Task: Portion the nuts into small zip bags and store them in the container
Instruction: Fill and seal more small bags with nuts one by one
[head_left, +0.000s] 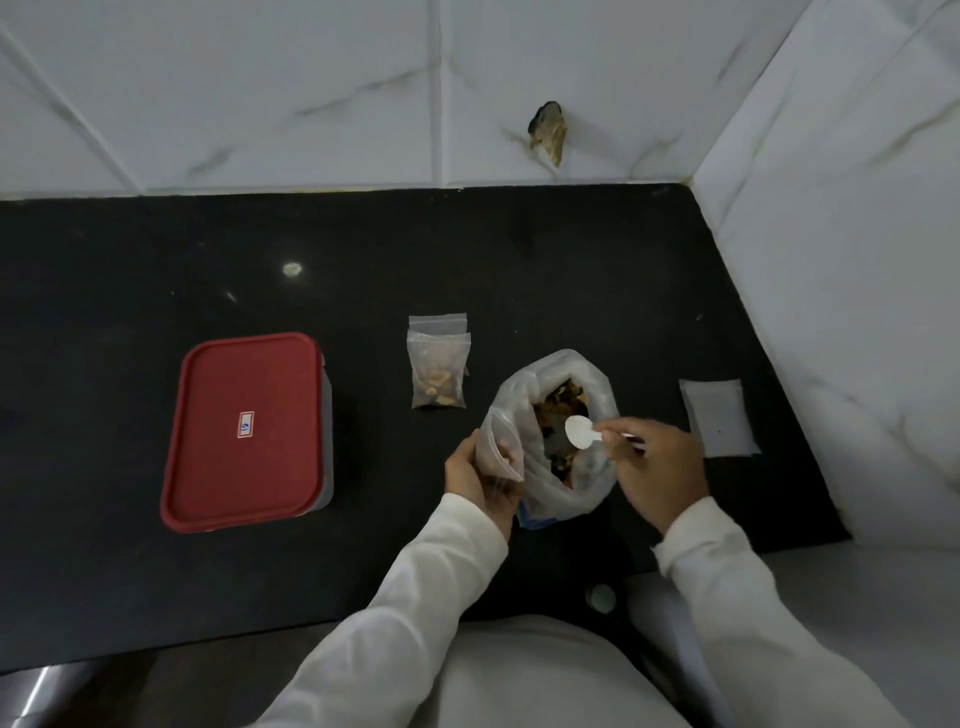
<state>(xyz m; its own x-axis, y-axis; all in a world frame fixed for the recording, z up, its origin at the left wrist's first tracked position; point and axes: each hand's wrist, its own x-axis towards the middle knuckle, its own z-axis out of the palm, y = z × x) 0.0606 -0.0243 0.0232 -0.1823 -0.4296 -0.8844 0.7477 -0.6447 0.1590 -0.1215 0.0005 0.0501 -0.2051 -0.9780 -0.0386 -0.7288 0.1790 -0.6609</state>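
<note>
Black countertop (156, 260) in a corner of white marble-look wall tiles (260, 93). My left hand (475, 475) grips an empty small zip bag (501, 447) beside the open nut bag (519, 395). My right hand (657, 467) pinches a white spoon (582, 431) over the nuts (563, 400); the red-lidded container (244, 431) stands closed at left.

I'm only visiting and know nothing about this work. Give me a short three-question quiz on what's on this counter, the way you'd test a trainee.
1. True or false: the red lid is off the container.
2. What does the right hand hold over the open big bag of nuts? A) a white spoon B) a knife C) a cup
3. Fill in: the left hand holds a small ____ beside the big bag of nuts.

Key: 1 false, the red lid is on. 2 A. 3 zip bag.
</note>
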